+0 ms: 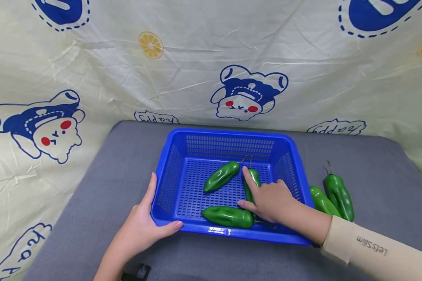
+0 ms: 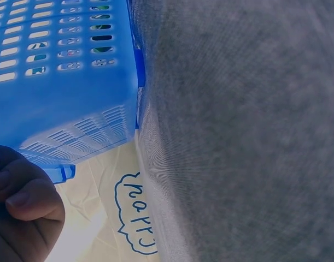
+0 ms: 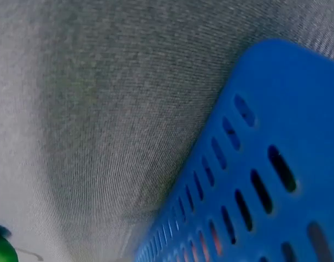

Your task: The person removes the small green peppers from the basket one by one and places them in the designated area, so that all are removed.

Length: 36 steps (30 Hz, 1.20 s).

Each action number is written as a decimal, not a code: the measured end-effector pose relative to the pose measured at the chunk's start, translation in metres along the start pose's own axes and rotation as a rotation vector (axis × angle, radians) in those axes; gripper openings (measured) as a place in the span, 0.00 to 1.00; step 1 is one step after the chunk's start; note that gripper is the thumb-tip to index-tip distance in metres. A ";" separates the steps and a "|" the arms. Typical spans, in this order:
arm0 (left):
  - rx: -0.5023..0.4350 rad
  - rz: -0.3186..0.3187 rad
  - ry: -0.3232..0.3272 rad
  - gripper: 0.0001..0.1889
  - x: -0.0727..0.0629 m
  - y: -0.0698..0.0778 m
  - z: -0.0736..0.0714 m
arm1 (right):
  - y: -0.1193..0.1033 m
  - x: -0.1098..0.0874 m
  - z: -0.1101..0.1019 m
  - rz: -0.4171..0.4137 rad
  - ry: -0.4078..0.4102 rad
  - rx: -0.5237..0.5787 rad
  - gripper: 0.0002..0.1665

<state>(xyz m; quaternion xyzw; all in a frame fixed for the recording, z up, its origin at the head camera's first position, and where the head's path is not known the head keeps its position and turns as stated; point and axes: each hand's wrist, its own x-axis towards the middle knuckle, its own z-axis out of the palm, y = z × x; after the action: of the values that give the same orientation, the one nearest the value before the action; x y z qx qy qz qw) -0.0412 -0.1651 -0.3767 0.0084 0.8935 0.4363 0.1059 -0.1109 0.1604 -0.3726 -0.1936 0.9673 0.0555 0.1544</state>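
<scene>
A blue plastic basket [image 1: 228, 232] with slotted walls sits on the grey table. My left hand [image 1: 142, 222] grips its near left corner, thumb over the front rim and index finger along the left side; curled fingers [image 2: 35, 199] show beside the wall in the left wrist view. Inside, my right hand [image 1: 272, 199] lies over a green pepper [image 1: 254, 176], its index finger and thumb extended and spread. The hand covers part of that pepper. Another green pepper [image 1: 221, 176] lies slanted to its left, and one more [image 1: 228, 217] lies along the front wall.
Two green peppers [image 1: 339, 195] [image 1: 321, 201] lie on the grey cloth [image 1: 376, 171] right of the basket, close to the right forearm. Behind the table hangs a pale printed sheet [image 1: 190, 82]. A small black object [image 1: 138, 272] is by the left wrist.
</scene>
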 end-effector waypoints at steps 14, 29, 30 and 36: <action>-0.016 0.005 -0.009 0.68 0.000 -0.001 -0.001 | -0.002 0.012 0.004 0.024 -0.018 0.129 0.59; -0.008 0.020 0.009 0.68 0.000 -0.001 0.000 | 0.003 0.004 -0.013 0.076 0.051 0.358 0.65; -0.008 0.020 0.010 0.68 0.000 -0.001 0.000 | 0.004 0.002 -0.015 0.077 0.064 0.375 0.65; -0.006 0.011 0.006 0.68 0.000 0.000 0.000 | 0.011 -0.013 -0.027 0.075 0.127 0.485 0.65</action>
<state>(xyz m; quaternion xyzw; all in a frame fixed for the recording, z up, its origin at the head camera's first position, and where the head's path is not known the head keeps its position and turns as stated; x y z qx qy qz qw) -0.0409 -0.1655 -0.3768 0.0116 0.8924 0.4397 0.1010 -0.1110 0.1705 -0.3424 -0.1181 0.9666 -0.1847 0.1330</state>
